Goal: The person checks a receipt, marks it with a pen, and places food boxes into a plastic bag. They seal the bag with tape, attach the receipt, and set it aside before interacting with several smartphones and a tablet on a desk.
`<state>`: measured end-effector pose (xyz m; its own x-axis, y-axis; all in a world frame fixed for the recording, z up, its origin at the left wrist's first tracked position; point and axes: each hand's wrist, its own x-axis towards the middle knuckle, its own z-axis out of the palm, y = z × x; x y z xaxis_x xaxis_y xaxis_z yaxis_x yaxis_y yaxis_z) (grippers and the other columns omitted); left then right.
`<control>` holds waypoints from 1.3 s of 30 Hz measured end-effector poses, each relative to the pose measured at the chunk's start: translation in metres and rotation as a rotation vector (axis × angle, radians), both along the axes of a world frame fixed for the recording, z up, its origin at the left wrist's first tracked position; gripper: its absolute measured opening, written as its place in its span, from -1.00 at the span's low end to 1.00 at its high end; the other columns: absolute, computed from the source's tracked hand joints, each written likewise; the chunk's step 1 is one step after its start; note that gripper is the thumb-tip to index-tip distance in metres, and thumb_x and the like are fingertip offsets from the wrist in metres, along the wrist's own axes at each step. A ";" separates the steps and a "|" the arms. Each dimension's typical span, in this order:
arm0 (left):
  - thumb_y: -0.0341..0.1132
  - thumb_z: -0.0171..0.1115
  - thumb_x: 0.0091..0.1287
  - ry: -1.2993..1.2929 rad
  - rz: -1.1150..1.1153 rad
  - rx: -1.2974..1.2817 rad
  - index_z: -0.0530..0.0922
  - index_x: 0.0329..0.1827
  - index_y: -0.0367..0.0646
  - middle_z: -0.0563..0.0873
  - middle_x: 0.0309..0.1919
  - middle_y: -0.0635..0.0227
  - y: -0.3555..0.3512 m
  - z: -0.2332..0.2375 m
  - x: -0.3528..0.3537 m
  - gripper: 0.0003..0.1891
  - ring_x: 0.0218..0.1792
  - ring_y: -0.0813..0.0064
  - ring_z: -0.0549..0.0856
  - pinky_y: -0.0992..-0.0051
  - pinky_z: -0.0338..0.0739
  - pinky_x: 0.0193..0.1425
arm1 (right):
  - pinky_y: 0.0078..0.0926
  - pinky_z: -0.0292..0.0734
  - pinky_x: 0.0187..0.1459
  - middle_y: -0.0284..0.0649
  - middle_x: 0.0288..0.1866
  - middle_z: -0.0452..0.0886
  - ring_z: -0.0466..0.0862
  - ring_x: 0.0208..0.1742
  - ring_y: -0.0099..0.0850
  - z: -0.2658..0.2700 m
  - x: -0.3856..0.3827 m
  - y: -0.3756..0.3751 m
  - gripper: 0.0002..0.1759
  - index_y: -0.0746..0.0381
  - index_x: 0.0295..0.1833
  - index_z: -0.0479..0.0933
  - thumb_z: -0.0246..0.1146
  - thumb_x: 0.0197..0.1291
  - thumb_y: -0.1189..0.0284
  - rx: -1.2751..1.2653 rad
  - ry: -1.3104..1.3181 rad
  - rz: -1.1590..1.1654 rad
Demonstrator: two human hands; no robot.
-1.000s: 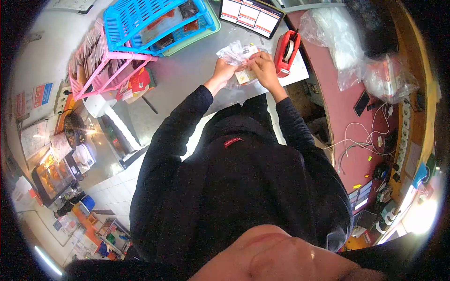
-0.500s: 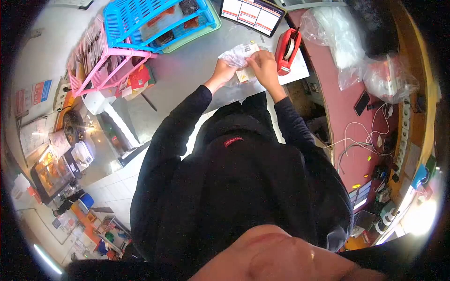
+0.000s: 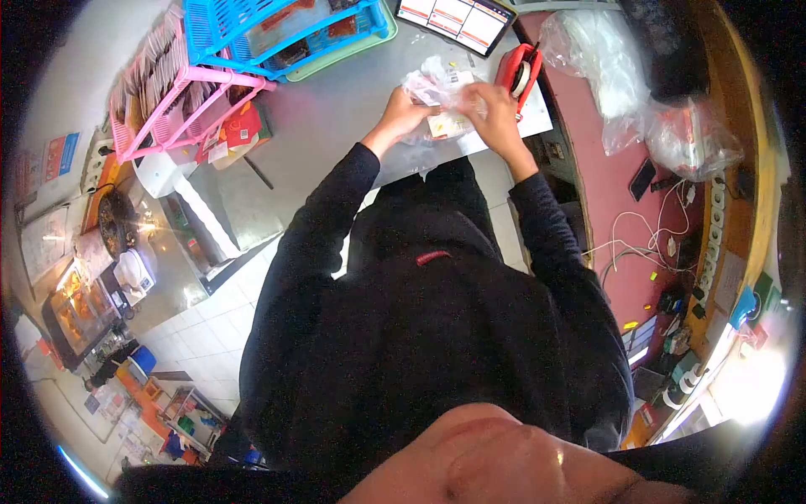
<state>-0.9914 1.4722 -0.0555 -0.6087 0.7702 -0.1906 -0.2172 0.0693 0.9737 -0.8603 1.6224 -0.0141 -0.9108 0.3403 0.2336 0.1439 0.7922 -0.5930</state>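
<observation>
A clear plastic bag (image 3: 431,84) with a pale printed packet (image 3: 451,125) in it is bunched up over the near edge of the metal counter. My left hand (image 3: 401,116) grips the bag's left side, thumb pointing inward across it. On the opposite side my right hand (image 3: 497,119) pinches the plastic near the top, its fingers slightly smeared by motion. Just beyond my right hand stands a red tape dispenser (image 3: 518,77) with a roll of tape in it.
A tablet (image 3: 457,21) with a lit screen stands at the back. To the left are a blue basket (image 3: 243,42), a pink rack (image 3: 159,118) of paper slips and red packets (image 3: 241,130). Plastic bags (image 3: 609,76), a phone (image 3: 642,180) and white cables (image 3: 630,235) lie on the reddish surface at right.
My hands have drawn slightly apart and the bag's plastic now stands up higher between them. More of the pale packet shows below. The whole view has shifted a little.
</observation>
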 end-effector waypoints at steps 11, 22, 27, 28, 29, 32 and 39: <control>0.13 0.09 0.39 -0.284 0.678 -0.090 0.34 0.34 -0.11 0.53 0.15 0.24 -0.130 -0.058 0.065 -0.39 0.14 0.36 0.53 0.25 0.48 0.15 | -0.19 0.54 -0.16 0.00 -0.20 0.62 0.64 -0.18 -0.03 0.063 -0.008 -0.029 -0.75 0.27 -0.08 0.52 0.14 0.08 0.60 0.184 0.299 0.394; 0.02 0.04 0.45 -0.674 -0.249 0.911 0.40 0.29 -0.25 0.63 0.07 0.23 -0.004 0.146 0.258 -0.45 0.09 0.37 0.60 0.36 0.47 0.20 | -0.77 0.30 -0.30 -0.43 -0.39 0.54 0.43 -0.37 -0.75 0.308 0.118 -0.017 -0.68 0.30 -0.14 0.52 0.01 0.50 0.28 -0.670 0.251 0.346; 0.01 0.04 0.46 -0.649 -0.409 0.811 0.42 0.28 -0.25 0.63 0.06 0.24 0.025 0.149 0.320 -0.47 0.08 0.38 0.60 0.36 0.47 0.19 | -0.64 0.39 -0.32 -0.39 -0.44 0.54 0.44 -0.38 -0.69 0.318 0.188 0.021 -0.67 0.35 -0.24 0.53 0.06 0.46 0.30 -0.632 0.260 0.319; 0.00 0.04 0.46 -0.648 -0.425 0.800 0.42 0.28 -0.25 0.63 0.06 0.24 0.031 0.146 0.330 -0.47 0.08 0.38 0.60 0.36 0.47 0.19 | -0.64 0.39 -0.32 -0.39 -0.44 0.54 0.44 -0.38 -0.69 0.319 0.201 0.027 -0.67 0.35 -0.24 0.53 0.06 0.46 0.30 -0.626 0.268 0.306; 0.00 0.04 0.46 -0.648 -0.441 0.789 0.42 0.27 -0.25 0.63 0.06 0.24 0.036 0.145 0.341 -0.47 0.08 0.38 0.60 0.37 0.47 0.19 | -0.65 0.38 -0.32 -0.39 -0.44 0.54 0.44 -0.38 -0.70 0.321 0.213 0.033 -0.66 0.35 -0.24 0.53 0.06 0.46 0.29 -0.620 0.260 0.319; -0.01 0.04 0.46 -0.638 -0.461 0.764 0.43 0.26 -0.25 0.64 0.05 0.25 0.049 0.141 0.369 -0.49 0.07 0.39 0.60 0.37 0.47 0.19 | -0.66 0.38 -0.33 -0.40 -0.45 0.54 0.44 -0.38 -0.71 0.323 0.244 0.048 -0.65 0.36 -0.24 0.53 0.07 0.46 0.28 -0.611 0.262 0.331; -0.03 0.04 0.46 -0.569 -0.431 0.727 0.45 0.24 -0.25 0.64 0.03 0.25 0.057 0.141 0.403 -0.51 0.06 0.40 0.61 0.38 0.47 0.19 | -0.69 0.38 -0.33 -0.40 -0.45 0.53 0.44 -0.38 -0.72 0.323 0.283 0.060 -0.65 0.35 -0.23 0.54 0.07 0.46 0.27 -0.653 0.265 0.371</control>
<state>-0.5886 1.5297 0.0854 -0.2167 0.9473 0.2361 -0.7573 -0.3157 0.5717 -0.5774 1.6822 0.3093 -0.9336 0.1686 0.3163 -0.2721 0.2410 -0.9316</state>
